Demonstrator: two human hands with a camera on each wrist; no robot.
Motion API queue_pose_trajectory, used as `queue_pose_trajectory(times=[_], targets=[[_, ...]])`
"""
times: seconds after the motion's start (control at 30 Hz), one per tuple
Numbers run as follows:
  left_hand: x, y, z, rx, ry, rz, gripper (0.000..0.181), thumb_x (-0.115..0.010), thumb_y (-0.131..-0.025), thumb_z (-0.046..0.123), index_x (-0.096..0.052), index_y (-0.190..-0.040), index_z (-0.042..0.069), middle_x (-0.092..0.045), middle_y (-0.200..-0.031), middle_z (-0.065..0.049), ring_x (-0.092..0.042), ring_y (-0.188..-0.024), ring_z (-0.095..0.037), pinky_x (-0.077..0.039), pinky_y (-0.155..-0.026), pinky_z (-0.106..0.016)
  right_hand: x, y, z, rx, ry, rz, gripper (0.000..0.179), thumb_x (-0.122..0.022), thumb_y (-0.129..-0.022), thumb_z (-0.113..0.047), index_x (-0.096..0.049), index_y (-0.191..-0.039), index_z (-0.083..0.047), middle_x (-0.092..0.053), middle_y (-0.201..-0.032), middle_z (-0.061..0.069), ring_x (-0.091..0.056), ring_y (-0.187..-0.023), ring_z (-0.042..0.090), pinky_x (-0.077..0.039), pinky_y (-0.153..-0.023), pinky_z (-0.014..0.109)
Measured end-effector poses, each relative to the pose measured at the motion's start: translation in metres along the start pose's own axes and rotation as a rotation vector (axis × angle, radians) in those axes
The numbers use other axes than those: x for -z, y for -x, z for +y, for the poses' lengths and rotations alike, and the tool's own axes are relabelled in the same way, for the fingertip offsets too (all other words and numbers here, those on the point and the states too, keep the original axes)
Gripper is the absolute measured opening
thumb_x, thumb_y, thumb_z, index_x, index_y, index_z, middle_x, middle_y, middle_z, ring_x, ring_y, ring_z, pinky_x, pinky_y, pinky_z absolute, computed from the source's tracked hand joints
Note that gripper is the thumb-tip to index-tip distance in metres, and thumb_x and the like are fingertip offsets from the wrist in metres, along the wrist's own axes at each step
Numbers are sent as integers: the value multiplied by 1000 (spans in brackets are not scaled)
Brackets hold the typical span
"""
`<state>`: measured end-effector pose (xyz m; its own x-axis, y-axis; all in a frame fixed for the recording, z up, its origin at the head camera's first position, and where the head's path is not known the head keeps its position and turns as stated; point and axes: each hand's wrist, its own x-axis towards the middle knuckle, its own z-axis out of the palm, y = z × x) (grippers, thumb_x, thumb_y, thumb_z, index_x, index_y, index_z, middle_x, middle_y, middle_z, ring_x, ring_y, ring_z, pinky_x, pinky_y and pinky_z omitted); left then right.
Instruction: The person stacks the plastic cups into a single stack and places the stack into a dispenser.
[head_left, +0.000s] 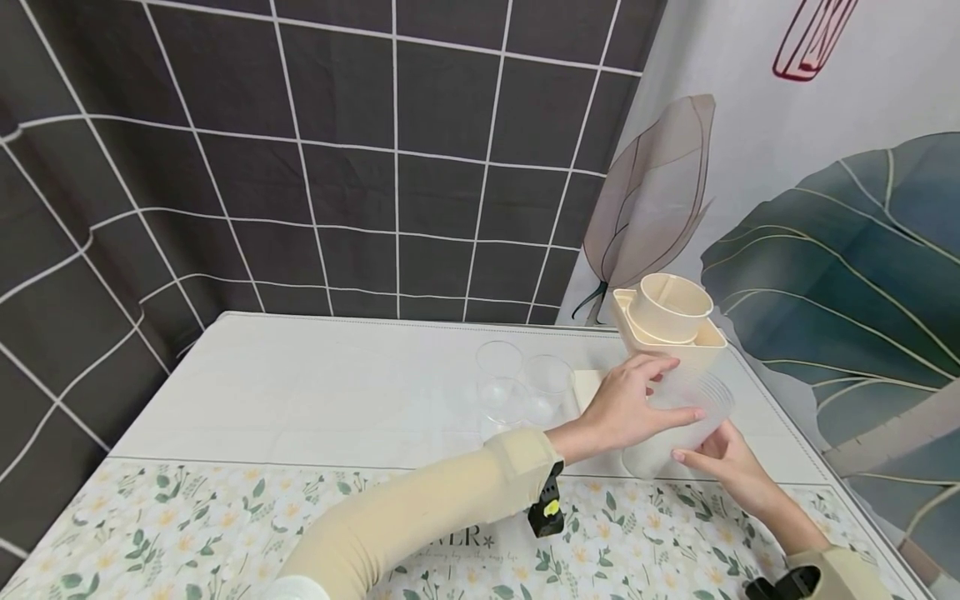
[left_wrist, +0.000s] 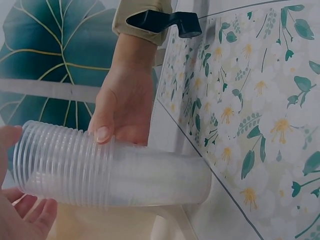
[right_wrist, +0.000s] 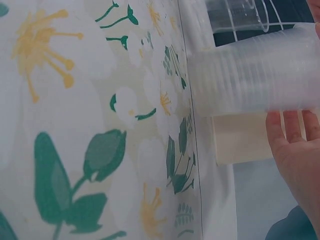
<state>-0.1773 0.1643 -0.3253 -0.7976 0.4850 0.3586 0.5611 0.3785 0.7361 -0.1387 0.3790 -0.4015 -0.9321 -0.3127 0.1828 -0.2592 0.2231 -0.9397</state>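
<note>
A nested stack of clear plastic cups [head_left: 711, 400] is held between both hands above the table, its ribbed rims showing well in the left wrist view. My left hand [head_left: 624, 407] grips the rim end, thumb on one side and fingers on the other. Lower down the stack, my right hand [head_left: 729, 468] holds it, with the thumb on the near side in the left wrist view. The right wrist view shows the right fingers [right_wrist: 294, 131] against the stack's side. Just behind the hands stands a cream plastic holder [head_left: 637, 333] with a round ring [head_left: 675, 310] on top.
Several clear cups [head_left: 501, 398] stand left of the hands on the white tabletop [head_left: 337, 392]. A floral cloth [head_left: 210, 525] covers the front part. A dark grid curtain [head_left: 337, 192] hangs behind, and a leaf-patterned curtain [head_left: 847, 267] at the right.
</note>
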Motion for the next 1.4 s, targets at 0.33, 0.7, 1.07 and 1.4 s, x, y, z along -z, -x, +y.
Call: queue_pose_trajectory(times=[0.33,0.7,1.07,1.4], targets=[[1,4,-3,-24,-33,-1,64,-72,-82,42,-52,-137,15,-55,-136,6,-59,-108,1,-37,-83,0,1,-1,-1,-1,24,3,73,-54,-88,11,-25,-145,-24,-42,-134,-25,-48,-116,-15,-50,-85,10],[9,20,-4,-63,-2,53,64,-75,-82,39,-50,-138,21,-52,-141,9,-53,-120,0,-37,-88,0,1,-1,0,2,15,1,70,-54,-89,11,-27,-144,-22,-46,-132,-22,-51,-115,-12,-50,-86,10],[21,44,-14,7,110,113,64,-77,-80,32,-52,-136,16,-58,-130,4,-54,-117,-8,-44,-91,-8,0,-3,-4,-53,44,17,69,-56,-90,7,-27,-145,-23,-47,-129,-24,-52,-112,-13,-51,-84,12],[31,70,-21,64,257,168,63,-80,-77,27,-54,-133,14,-60,-126,2,-55,-111,-6,-48,-92,-14,-1,-2,-4,-76,56,31,69,-58,-90,5,-27,-144,-25,-47,-127,-26,-52,-111,-14,-50,-84,10]])
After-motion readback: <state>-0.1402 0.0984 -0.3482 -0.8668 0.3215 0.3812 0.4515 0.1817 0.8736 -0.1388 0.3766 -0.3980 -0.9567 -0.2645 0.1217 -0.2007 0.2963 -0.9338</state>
